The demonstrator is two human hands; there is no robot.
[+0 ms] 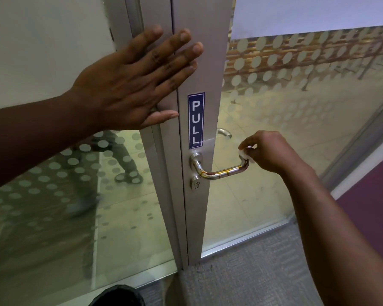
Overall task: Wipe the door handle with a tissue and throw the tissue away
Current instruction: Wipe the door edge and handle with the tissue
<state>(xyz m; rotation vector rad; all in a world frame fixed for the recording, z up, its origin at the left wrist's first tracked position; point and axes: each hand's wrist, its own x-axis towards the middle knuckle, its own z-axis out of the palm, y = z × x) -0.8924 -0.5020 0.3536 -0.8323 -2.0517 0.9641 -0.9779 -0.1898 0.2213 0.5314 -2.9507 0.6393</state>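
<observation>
A shiny steel lever door handle [219, 172] juts from the aluminium door frame [195, 206], with brownish streaks along its bar. My right hand [268, 151] is closed on a small white tissue [243, 153] and presses it against the handle's far right end. My left hand [131, 85] lies flat with fingers spread against the door frame, above and left of the handle. Most of the tissue is hidden under my fingers.
A blue PULL sticker [196, 120] sits above the handle, a keyhole [195, 184] below it. Glass panels [296, 107] with frosted dots flank the frame. Grey carpet [252, 272] covers the floor. A person's legs [119, 160] show behind the left glass. A dark shoe [117, 294] is at the bottom.
</observation>
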